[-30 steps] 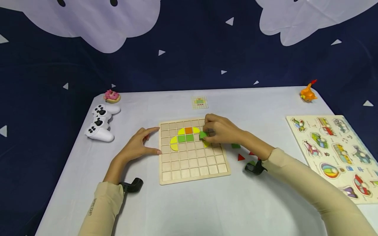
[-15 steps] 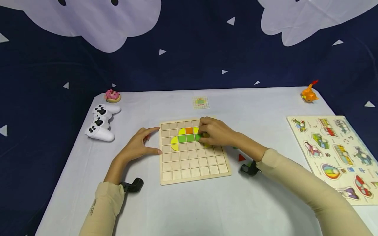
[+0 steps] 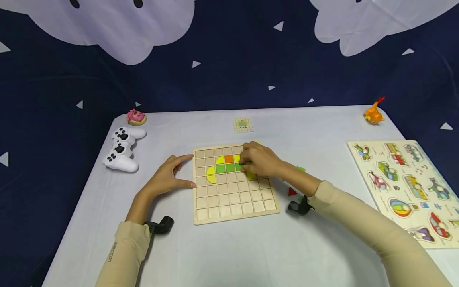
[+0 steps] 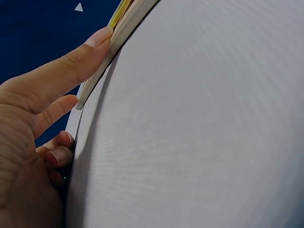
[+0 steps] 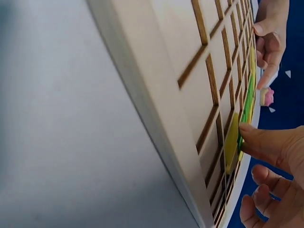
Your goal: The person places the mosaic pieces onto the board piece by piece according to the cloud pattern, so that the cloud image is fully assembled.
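Note:
A wooden grid board (image 3: pixel 229 199) lies mid-table. My left hand (image 3: pixel 166 177) rests its extended thumb and index fingertips against the board's left edge. In the left wrist view the thumb (image 4: pixel 71 66) lies along that edge. At the upper right of the grid, my right hand (image 3: pixel 261 159) pinches a green square tile (image 3: pixel 238 167), partly hidden by its fingers. To its left sit two green square tiles (image 3: pixel 225 168) in a row, below an orange square tile (image 3: pixel 228 159). Yellow curved tiles (image 3: pixel 211 175) flank them. In the right wrist view, the thumb (image 5: pixel 251 133) is at the green tile's edge.
Behind the board lies a small pattern card (image 3: pixel 243 124). A red triangle tile (image 3: pixel 292 191) and a green tile (image 3: pixel 301 168) lie by the right forearm. A white game controller (image 3: pixel 123 149) and pink toy (image 3: pixel 136 116) are left; a picture puzzle (image 3: pixel 391 189) and orange toy (image 3: pixel 374 114) right.
My right hand has brought the green square tile leftward and down into the grid beside the other green tiles. My left hand has stayed at the board's edge.

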`<state>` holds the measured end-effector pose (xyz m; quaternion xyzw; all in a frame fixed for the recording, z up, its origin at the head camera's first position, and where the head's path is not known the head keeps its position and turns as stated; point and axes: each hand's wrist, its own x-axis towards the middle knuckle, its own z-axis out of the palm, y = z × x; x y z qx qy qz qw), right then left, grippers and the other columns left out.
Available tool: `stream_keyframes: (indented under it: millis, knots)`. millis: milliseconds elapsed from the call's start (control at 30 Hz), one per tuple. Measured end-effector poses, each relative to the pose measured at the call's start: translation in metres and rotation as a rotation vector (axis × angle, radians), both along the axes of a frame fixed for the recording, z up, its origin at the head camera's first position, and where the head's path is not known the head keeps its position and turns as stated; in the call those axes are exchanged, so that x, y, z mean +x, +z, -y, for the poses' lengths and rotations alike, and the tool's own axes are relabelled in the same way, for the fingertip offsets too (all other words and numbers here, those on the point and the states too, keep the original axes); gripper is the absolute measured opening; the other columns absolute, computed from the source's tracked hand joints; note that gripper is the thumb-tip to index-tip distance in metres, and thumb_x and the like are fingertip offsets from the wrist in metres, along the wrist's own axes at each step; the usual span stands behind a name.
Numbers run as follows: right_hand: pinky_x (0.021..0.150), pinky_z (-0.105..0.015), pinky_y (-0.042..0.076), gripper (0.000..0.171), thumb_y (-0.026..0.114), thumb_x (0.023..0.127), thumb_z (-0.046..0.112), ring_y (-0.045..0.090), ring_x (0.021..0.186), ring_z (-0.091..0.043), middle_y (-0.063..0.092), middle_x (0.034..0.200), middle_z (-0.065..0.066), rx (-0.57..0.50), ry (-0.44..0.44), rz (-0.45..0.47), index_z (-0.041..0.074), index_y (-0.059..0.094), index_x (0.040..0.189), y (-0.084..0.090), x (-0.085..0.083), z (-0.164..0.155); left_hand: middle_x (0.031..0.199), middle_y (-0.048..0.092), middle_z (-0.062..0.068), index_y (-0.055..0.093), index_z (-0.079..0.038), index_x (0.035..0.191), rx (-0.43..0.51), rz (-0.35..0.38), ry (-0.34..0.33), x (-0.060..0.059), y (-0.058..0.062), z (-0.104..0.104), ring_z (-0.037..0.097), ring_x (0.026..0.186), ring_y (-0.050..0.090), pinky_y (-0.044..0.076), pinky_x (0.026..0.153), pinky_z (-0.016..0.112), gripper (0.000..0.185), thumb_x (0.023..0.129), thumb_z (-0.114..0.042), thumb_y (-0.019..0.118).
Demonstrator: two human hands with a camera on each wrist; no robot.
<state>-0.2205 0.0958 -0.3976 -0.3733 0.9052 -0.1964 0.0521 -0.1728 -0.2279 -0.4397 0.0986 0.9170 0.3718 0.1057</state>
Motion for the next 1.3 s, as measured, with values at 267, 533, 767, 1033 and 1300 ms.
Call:
stream_keyframes:
  millis: [267,533,767,1033,1300]
  knots:
    - [0.073,-0.032,0.046,0.018,0.082,0.082,0.022,0.051,0.086,-0.018,0.062,0.090,-0.003,-0.021,-0.021,-0.035,0.008,0.078,0.092,-0.001,0.004,-0.004,0.095,0.040,0.007,0.047,-0.022,0.148,0.002,-0.005,-0.003,0.000,0.000,-0.001,0.022,0.087,0.040,0.033,0.077,0.038,0.094,0.067,-0.042,0.090]
    - [0.074,-0.034,0.045,0.027,0.080,0.084,0.025,0.052,0.090,-0.020,0.061,0.092,-0.006,-0.102,-0.074,-0.038,0.007,0.078,0.103,0.010,0.008,-0.034,0.095,0.040,0.007,0.046,-0.022,0.149,-0.013,0.000,0.002,0.000,0.000,-0.001,0.022,0.088,0.040,0.033,0.077,0.038,0.095,0.067,-0.042,0.090]
    - [0.076,-0.036,0.044,0.027,0.083,0.080,0.021,0.051,0.091,-0.022,0.058,0.091,-0.005,-0.034,-0.098,-0.017,0.006,0.078,0.102,0.011,0.015,-0.079,0.095,0.040,0.007,0.047,-0.021,0.149,-0.009,-0.008,-0.002,0.000,0.000,0.000,0.022,0.089,0.041,0.033,0.077,0.038,0.095,0.067,-0.041,0.091]
    - [0.076,-0.035,0.046,0.023,0.087,0.075,0.021,0.049,0.090,-0.015,0.057,0.093,0.000,0.073,-0.092,-0.034,0.009,0.078,0.093,0.001,0.025,-0.116,0.095,0.040,0.007,0.047,-0.021,0.148,-0.004,-0.013,-0.006,0.001,0.001,0.003,0.022,0.088,0.040,0.033,0.076,0.038,0.095,0.066,-0.040,0.091]
    - [0.073,-0.032,0.046,0.020,0.087,0.075,0.018,0.047,0.085,-0.011,0.055,0.091,0.001,0.070,-0.047,-0.111,0.008,0.077,0.090,-0.006,0.027,-0.127,0.094,0.040,0.007,0.047,-0.021,0.148,0.001,-0.022,-0.014,-0.001,-0.001,0.002,0.022,0.087,0.040,0.033,0.076,0.038,0.093,0.068,-0.041,0.090]
